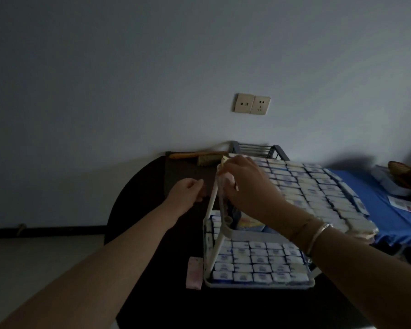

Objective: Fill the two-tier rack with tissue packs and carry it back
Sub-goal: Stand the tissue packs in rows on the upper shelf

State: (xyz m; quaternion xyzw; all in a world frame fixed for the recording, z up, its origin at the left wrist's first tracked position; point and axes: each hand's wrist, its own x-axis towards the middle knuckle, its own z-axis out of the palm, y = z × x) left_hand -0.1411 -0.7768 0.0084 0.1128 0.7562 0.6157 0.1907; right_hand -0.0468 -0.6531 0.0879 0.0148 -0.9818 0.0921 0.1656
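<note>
- Two-tier rack [210,257]: on the dark table [152,293], both tiers packed with tissue packs [259,261].
- Right hand [244,184]: fingers pinching a pack at the rack's top-left corner.
- Left hand [185,193]: left of rack, loosely curled, empty.

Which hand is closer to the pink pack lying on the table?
Left. The left hand hovers above and behind the pink pack; the right hand is farther off, at the rack's top corner.
</note>
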